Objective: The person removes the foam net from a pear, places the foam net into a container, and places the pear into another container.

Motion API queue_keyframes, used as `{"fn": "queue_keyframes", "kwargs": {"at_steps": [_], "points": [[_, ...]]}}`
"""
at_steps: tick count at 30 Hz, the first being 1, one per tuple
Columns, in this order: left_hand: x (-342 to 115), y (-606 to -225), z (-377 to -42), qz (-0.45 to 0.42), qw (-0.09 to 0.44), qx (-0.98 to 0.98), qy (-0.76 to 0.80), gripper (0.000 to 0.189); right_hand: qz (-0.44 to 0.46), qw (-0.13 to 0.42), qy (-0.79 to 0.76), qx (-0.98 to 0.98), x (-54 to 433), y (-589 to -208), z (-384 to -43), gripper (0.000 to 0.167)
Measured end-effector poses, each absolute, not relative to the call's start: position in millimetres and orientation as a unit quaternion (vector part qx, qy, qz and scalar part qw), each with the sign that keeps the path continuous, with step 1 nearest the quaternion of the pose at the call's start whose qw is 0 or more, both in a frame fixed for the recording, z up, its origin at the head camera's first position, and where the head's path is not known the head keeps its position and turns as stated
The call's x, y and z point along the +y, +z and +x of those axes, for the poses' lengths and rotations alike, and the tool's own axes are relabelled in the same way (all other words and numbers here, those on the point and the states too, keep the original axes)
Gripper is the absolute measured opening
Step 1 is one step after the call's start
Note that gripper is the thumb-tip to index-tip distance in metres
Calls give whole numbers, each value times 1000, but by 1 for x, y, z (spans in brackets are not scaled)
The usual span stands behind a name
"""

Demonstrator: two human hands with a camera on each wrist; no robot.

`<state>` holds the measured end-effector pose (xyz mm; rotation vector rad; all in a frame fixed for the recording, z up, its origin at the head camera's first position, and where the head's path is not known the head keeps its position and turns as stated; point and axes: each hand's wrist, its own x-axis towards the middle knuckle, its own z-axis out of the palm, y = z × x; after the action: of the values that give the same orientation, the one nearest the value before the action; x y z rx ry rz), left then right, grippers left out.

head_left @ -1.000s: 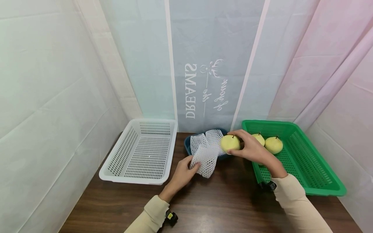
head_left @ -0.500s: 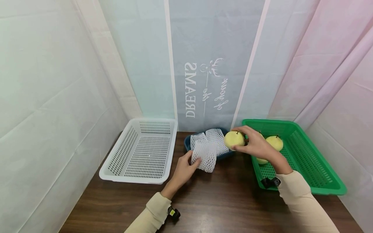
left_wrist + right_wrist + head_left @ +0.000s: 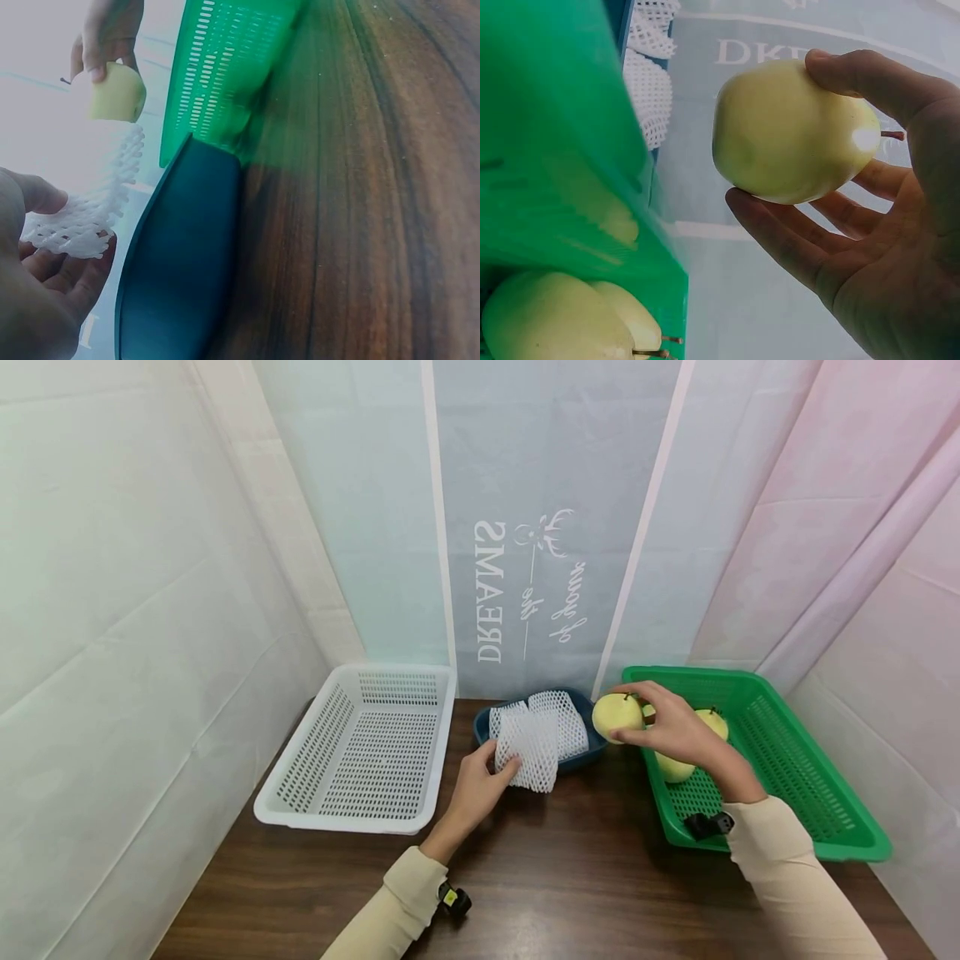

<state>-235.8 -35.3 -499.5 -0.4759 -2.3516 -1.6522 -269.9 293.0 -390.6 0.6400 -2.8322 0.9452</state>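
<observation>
A pale yellow pear with a dark stem is gripped in my right hand, between thumb and fingers, just left of the green basket. The right wrist view shows the same pear held clear of other things. My left hand pinches a white foam net sleeve by its left edge, thumb on the near side. That sleeve hangs in front of the blue tray, where more white foam nets lie. In the left wrist view the pear appears beyond the foam net.
The green basket at right holds more pears, partly hidden behind my right hand. A white basket stands at left on the dark wooden table. Fabric curtains close off the back and sides.
My right hand has drawn the pear to the right, away from the foam net. The left hand has moved slightly up with the net, which now hangs closer over the blue tray.
</observation>
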Motion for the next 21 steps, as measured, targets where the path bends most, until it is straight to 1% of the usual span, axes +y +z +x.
{"fn": "queue_keyframes", "kwargs": {"at_steps": [6,14,21], "points": [[-34,-498,-241,-157,117,-795,-574,15,201,44,308,-929,302,-391,-272,68],[-31,-497,-246,-147,121,-791,-582,23,184,41,286,-940,315,-388,-277,72],[-28,-496,-254,-130,134,-799,-572,24,171,40,275,-945,326,-386,-279,75]]}}
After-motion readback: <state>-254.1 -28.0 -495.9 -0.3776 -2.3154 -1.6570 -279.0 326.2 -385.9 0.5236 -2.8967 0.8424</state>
